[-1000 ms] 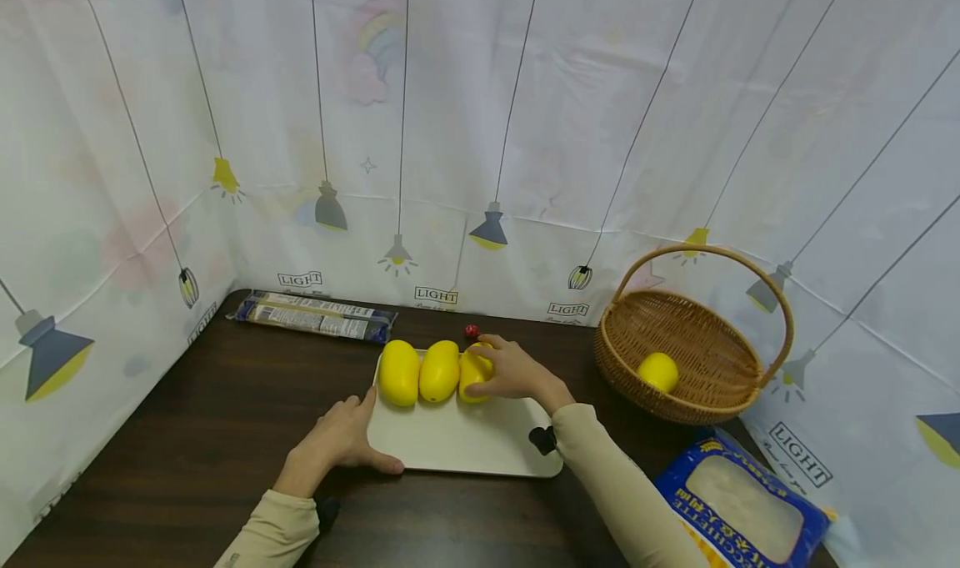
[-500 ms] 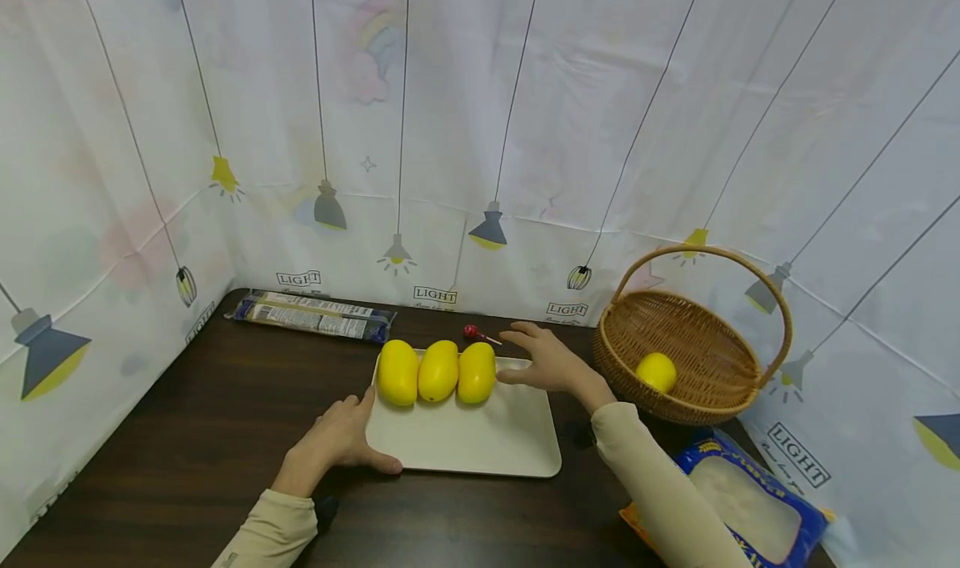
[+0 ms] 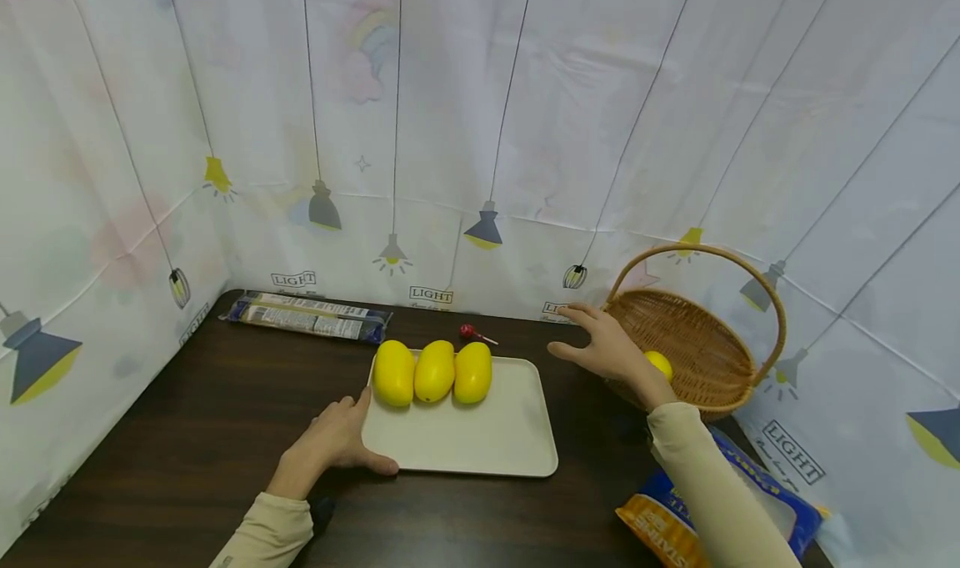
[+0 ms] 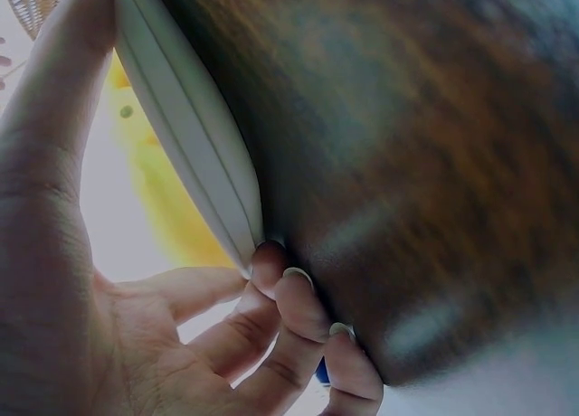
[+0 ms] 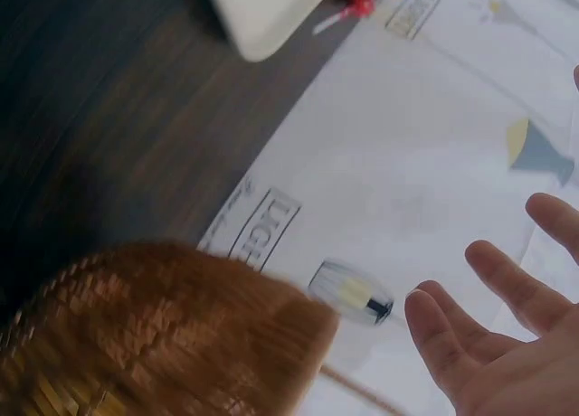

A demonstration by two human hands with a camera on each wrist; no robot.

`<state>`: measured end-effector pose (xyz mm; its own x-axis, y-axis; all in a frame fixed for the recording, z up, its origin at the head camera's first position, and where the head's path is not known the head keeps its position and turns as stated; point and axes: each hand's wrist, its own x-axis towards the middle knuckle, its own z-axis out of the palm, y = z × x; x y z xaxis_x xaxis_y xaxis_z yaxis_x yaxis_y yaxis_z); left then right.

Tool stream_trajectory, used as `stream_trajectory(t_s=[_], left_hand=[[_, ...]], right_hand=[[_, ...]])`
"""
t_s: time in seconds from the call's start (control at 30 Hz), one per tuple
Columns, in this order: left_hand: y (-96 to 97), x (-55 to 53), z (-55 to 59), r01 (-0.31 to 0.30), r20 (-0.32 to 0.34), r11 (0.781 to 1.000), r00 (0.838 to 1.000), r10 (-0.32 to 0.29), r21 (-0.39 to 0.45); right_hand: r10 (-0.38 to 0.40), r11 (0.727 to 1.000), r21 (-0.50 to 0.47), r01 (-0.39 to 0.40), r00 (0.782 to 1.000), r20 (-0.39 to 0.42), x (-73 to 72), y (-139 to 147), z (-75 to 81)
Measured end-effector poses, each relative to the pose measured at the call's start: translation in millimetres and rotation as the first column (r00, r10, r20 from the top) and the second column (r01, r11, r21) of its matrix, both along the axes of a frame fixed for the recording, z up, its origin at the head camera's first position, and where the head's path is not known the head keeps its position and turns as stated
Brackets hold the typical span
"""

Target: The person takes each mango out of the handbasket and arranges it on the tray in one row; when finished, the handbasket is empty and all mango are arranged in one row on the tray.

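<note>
Three yellow mangoes lie side by side on a cream tray (image 3: 480, 434): the left one (image 3: 393, 374), the middle one (image 3: 434, 371) and the right one (image 3: 472, 373). My left hand (image 3: 330, 439) holds the tray's near left corner, thumb at the front edge and bent fingertips against the left rim, as the left wrist view shows. My right hand (image 3: 603, 347) hovers empty, fingers spread, in front of the left side of a wicker basket (image 3: 705, 343). Another yellow fruit (image 3: 660, 364) sits in the basket, partly hidden behind that hand.
A red lollipop (image 3: 468, 332) lies behind the tray. A long pasta packet (image 3: 307, 316) rests along the back left edge. At the front right is a blue pasta bag (image 3: 667, 510), partly covered by my right sleeve. A printed curtain (image 3: 480, 134) encloses the table's back.
My right hand has let go of the right mango, leaving it on the tray, and moved right to the basket. My left hand keeps its place at the tray.
</note>
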<state>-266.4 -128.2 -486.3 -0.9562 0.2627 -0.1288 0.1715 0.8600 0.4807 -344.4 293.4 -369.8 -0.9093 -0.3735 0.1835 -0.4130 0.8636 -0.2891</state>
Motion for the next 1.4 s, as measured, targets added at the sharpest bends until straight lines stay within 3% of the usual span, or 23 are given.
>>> stream_trajectory(t_s=[0.3,0.7,0.93,1.4], left_hand=[[-2.6,2.1,0.7,-0.006,0.014,1.000,1.000,0.006,0.002],[-3.4,2.4,-0.4,-0.002,0.006,1.000,1.000,0.002,0.006],[-2.5,3.2,-0.5,-0.001,0.005,1.000,1.000,0.001,0.011],[-0.9,1.0,0.3,-0.004,-0.006,1.000,1.000,0.004,0.002]], right_hand=[[-0.050,0.998,0.038,0.050,0.999,0.009,3.0,33.7,3.5],[-0.125,0.988,0.094,0.122,0.992,0.034,3.6,80.7,-3.3],[-0.169,0.980,0.120,0.156,0.980,0.102,-1.8,98.8,-10.8],[-0.193,0.965,0.202,0.168,0.975,0.111,-10.4,120.7,-19.1]])
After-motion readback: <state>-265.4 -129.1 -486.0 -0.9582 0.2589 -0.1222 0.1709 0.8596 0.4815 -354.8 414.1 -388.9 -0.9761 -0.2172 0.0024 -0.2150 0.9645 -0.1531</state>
